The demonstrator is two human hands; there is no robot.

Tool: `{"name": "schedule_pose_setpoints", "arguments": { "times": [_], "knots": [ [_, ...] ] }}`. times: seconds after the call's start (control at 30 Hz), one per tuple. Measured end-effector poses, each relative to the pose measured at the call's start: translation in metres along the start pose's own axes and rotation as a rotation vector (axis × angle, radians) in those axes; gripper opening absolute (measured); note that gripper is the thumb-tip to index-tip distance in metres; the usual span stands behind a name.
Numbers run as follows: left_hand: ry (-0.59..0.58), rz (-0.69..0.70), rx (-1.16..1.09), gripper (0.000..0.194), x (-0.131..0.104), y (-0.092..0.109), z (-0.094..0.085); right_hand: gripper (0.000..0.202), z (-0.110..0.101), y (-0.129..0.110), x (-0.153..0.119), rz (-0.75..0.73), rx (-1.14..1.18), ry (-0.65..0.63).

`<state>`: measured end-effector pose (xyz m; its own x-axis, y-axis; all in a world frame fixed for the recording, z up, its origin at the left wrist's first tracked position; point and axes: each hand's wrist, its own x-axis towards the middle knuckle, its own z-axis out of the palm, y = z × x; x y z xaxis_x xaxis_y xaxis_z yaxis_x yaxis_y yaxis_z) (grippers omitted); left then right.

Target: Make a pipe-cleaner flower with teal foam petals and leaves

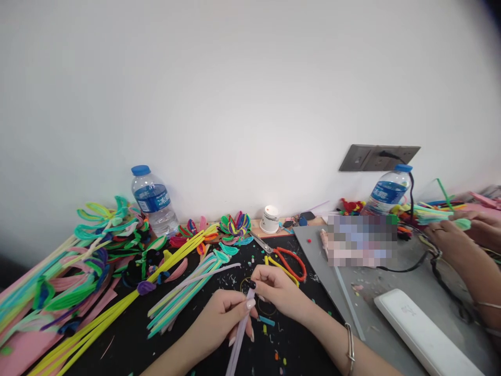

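Observation:
Pale lilac pipe cleaners (237, 347) hang down from between my two hands, just above the black mat. My left hand (227, 321) pinches them between thumb and fingers below their upper end. At that upper end my right hand (274, 290) closes its thumb and index finger, close to a small black piece. Just behind my hands lie scissors with orange and yellow handles (291, 263). Left of my hands rests a bundle of pastel pipe cleaners (188, 292), with long yellow pipe cleaners (113, 308) beyond it.
Water bottles stand at the left (154, 201) and right (387, 190) by the wall. A white cup (270, 219) is at the back. A white case (426, 334) lies on the grey mat (352, 318). Another person's hands (454, 230) work at far right. Colourful pipe-cleaner shapes (78, 277) crowd the left.

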<state>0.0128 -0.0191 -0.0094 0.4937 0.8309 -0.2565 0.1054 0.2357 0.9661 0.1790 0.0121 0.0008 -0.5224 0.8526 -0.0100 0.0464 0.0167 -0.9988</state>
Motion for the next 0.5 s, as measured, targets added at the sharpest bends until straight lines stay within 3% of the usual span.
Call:
{"name": "schedule_pose_setpoints", "arguments": {
  "times": [0.07,0.13,0.23,0.3,0.4,0.5],
  "knots": [
    [0.031,0.019,0.030,0.039,-0.001,-0.001,0.000,0.023,-0.001,0.000,0.000,0.000,-0.054,0.032],
    [0.123,0.066,0.048,0.040,-0.001,-0.001,-0.002,0.024,-0.003,0.001,0.000,-0.031,-0.039,0.147],
    [0.358,0.165,0.007,0.036,0.000,0.001,-0.007,0.027,-0.012,0.001,0.002,-0.072,0.186,0.408],
    [0.495,0.233,-0.023,0.040,0.001,0.001,-0.011,0.029,-0.019,0.001,0.004,-0.091,0.405,0.505],
    [0.636,0.317,0.031,0.050,0.003,-0.003,-0.014,0.030,-0.025,-0.001,0.006,-0.089,0.624,0.524],
    [0.697,0.386,0.208,0.050,0.001,-0.005,-0.014,0.027,-0.022,0.000,0.006,-0.025,0.641,0.492]
  ]
}}
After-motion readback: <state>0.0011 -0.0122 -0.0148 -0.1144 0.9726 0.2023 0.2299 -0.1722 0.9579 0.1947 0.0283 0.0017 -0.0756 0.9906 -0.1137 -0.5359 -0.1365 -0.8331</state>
